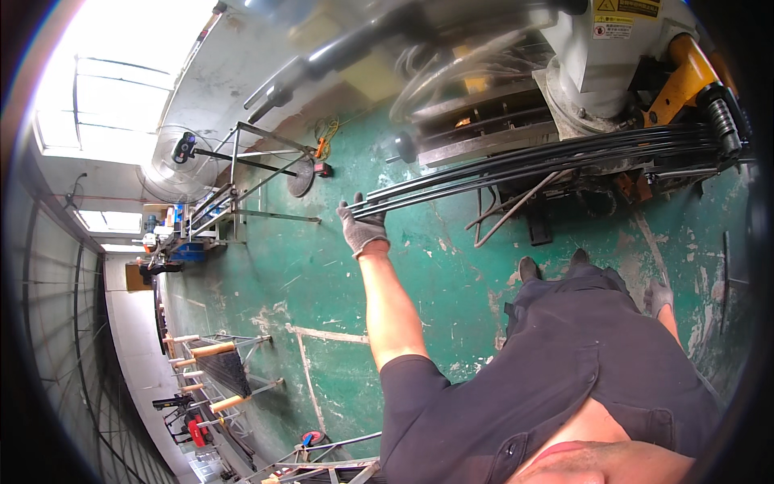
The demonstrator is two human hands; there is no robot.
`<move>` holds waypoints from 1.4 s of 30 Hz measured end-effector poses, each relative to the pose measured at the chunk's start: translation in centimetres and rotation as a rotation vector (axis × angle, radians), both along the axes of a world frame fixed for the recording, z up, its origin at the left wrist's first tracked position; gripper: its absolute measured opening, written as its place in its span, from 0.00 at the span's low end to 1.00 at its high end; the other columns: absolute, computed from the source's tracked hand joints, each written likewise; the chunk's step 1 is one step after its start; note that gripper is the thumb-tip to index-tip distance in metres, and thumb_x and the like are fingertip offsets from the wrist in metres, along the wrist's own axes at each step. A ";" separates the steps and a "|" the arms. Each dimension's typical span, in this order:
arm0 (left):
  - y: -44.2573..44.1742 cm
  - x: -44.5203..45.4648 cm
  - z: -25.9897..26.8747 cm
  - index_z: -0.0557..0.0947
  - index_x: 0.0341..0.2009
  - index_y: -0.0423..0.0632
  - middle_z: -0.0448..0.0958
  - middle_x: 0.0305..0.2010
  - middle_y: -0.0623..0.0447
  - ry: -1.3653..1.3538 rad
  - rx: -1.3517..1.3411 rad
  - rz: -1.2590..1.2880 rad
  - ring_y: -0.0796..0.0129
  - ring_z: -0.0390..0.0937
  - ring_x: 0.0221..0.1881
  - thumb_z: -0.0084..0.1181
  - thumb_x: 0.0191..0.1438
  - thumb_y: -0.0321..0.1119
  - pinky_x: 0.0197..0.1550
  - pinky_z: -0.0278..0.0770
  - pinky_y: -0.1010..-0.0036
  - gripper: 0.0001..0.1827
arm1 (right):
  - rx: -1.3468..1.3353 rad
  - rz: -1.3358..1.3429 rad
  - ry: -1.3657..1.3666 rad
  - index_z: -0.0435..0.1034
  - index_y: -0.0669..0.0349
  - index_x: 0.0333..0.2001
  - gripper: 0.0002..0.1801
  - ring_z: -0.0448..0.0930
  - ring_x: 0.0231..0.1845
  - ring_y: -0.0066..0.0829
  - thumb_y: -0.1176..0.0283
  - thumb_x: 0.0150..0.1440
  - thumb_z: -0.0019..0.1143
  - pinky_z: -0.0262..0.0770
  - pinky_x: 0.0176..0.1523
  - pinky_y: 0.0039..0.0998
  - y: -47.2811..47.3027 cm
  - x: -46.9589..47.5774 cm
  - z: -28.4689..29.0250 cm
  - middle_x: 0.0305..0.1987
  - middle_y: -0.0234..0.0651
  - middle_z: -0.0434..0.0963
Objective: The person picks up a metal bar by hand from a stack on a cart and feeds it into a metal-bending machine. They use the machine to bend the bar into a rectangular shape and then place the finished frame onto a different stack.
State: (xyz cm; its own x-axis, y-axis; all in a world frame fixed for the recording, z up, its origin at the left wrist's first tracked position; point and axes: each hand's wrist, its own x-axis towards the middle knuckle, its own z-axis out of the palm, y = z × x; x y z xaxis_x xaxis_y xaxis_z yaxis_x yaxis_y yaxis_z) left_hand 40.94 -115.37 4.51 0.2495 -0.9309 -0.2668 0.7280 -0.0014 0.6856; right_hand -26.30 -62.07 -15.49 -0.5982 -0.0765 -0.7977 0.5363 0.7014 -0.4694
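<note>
My left hand point(364, 228), in a light knitted work glove, is at the left ends of a bundle of long black rods or tubes point(508, 163). Its fingers lie around and under the ends; how firmly they close cannot be told. From there the bundle runs right, slightly bowed, along the front of a machine to a spring-wound part point(721, 118) beside an orange arm. My right hand point(659, 297), also gloved, hangs low at my right side, away from the rods. It touches nothing visible, and its fingers are partly hidden by blur and small size.
A large grey-white machine point(595, 66) with warning labels fills the upper right. Bent metal bars point(514, 212) stick out below it. A pedestal fan point(181, 163) and a metal frame point(236, 181) stand at the upper left. A rack with wooden rollers point(211, 349) is at the lower left.
</note>
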 end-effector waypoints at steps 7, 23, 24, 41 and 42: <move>2.7 -3.6 0.2 0.63 0.77 0.62 0.70 0.73 0.43 -0.015 -0.061 -0.381 0.36 0.72 0.68 0.44 0.73 0.61 0.64 0.74 0.29 0.34 | -0.103 0.064 0.135 0.71 0.54 0.54 0.15 0.70 0.20 0.17 0.59 0.69 0.59 0.58 0.21 0.23 -3.6 0.3 1.2 0.28 0.25 0.72; 2.5 -2.1 2.0 0.80 0.59 0.55 0.83 0.59 0.48 -0.205 0.128 -0.535 0.40 0.79 0.59 0.46 0.72 0.61 0.58 0.75 0.33 0.26 | 0.004 0.291 0.203 0.76 0.64 0.50 0.17 0.79 0.27 0.24 0.63 0.65 0.61 0.72 0.29 0.29 -4.9 0.9 3.5 0.33 0.34 0.81; 2.7 -1.9 1.9 0.79 0.62 0.56 0.81 0.62 0.48 -0.248 0.135 -0.519 0.39 0.80 0.58 0.46 0.72 0.62 0.58 0.75 0.34 0.28 | -0.008 0.229 0.216 0.77 0.64 0.50 0.17 0.79 0.27 0.24 0.62 0.65 0.61 0.73 0.30 0.29 -5.5 1.5 4.6 0.33 0.33 0.81; 11.0 -25.3 -9.8 0.56 0.79 0.43 0.49 0.85 0.42 0.106 0.487 -0.018 0.45 0.47 0.84 0.39 0.73 0.62 0.81 0.49 0.40 0.43 | 0.203 0.432 0.104 0.79 0.65 0.38 0.15 0.81 0.28 0.27 0.62 0.64 0.64 0.79 0.37 0.35 -7.1 -21.9 1.2 0.30 0.35 0.82; 12.3 -30.1 -11.4 0.56 0.78 0.42 0.53 0.84 0.42 0.094 0.526 -0.059 0.45 0.51 0.83 0.40 0.73 0.62 0.80 0.52 0.41 0.42 | 0.180 0.404 0.116 0.80 0.65 0.42 0.19 0.83 0.30 0.31 0.58 0.63 0.66 0.81 0.39 0.37 -5.7 -25.1 -1.6 0.31 0.36 0.84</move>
State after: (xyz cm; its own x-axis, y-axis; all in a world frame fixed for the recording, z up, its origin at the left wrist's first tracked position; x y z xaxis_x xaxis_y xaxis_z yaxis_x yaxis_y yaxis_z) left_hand 10.88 -103.11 -6.85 0.1532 -0.6772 -0.7197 0.7747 -0.3698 0.5129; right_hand -51.40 -67.75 -17.12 -0.6353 -0.1878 -0.7491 0.1543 0.9196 -0.3614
